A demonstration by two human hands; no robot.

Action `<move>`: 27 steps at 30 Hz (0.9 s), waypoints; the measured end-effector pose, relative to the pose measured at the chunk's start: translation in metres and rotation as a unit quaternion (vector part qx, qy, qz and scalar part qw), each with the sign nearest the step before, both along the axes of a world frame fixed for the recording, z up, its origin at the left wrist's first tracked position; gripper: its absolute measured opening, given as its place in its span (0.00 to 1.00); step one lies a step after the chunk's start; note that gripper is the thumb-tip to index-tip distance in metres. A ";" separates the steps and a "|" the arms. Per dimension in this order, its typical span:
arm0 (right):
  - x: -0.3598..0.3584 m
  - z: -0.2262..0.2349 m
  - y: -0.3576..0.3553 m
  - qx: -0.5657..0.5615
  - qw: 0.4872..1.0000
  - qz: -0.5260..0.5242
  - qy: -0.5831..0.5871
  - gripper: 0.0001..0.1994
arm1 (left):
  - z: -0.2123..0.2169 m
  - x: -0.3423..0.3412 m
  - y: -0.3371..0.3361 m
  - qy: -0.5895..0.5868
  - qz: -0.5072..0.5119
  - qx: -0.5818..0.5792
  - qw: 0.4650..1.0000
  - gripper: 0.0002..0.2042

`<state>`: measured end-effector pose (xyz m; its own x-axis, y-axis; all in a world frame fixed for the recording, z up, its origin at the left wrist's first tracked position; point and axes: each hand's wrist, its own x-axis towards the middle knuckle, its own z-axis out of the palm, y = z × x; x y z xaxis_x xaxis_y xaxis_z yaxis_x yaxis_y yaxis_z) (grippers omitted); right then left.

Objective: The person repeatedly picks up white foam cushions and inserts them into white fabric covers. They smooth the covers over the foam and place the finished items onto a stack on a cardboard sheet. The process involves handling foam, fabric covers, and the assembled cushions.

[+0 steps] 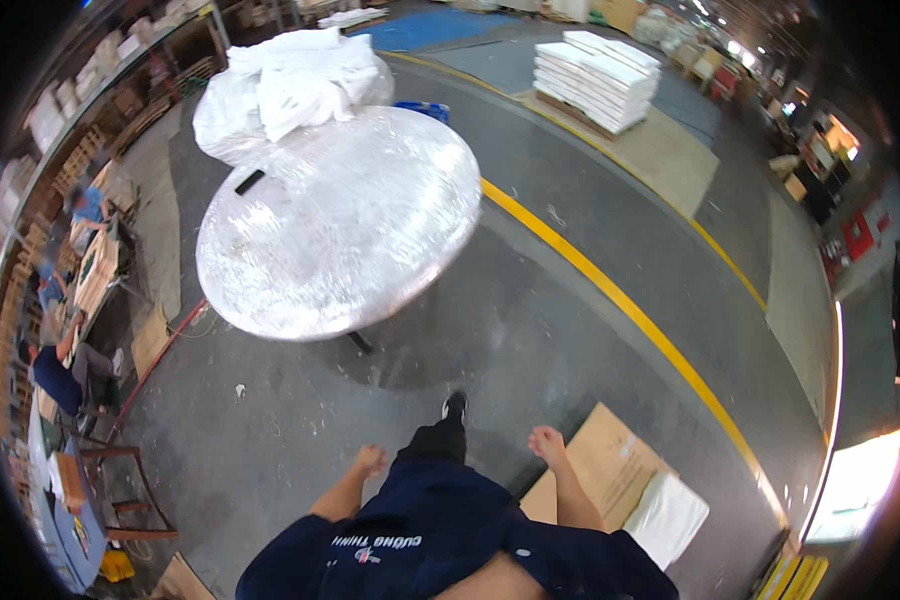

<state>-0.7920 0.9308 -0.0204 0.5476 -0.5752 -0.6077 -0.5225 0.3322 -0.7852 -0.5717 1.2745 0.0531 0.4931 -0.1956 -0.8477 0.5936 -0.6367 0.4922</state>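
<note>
Though both hands hang empty, fingers blur.

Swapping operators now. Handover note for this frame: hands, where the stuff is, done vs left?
Left hand: empty, loosely closed, hanging at the side.
Right hand: empty, above the flat cardboard sheet on the floor, not touching it.
Round table wrapped in clear film stands ahead; white bagged bundles piled at its far edge, small dark object beside them.
White padded piece lies by the cardboard.
Done: tabletop wrapped. Left: nothing is in hand.
</note>
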 end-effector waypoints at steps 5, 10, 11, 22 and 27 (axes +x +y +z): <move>-0.031 -0.017 -0.081 0.088 0.985 0.049 0.138 0.17 | 0.019 0.136 -0.229 0.071 -0.194 -0.049 0.977 0.17; 0.076 0.034 -0.135 0.220 0.945 -0.234 -0.061 0.27 | 0.006 0.225 -0.393 0.257 -0.585 0.122 0.760 0.26; 0.096 0.041 -0.157 0.202 0.942 -0.257 -0.076 0.30 | 0.004 0.242 -0.427 0.263 -0.600 0.126 0.745 0.27; 0.329 0.085 -0.576 -0.242 0.957 -0.126 0.097 0.15 | 0.045 0.409 -0.774 -0.168 -0.547 -0.207 0.794 0.16; 0.421 0.066 -0.726 -0.189 0.970 0.083 0.128 0.14 | 0.042 0.501 -0.926 -0.321 -0.368 -0.197 0.850 0.19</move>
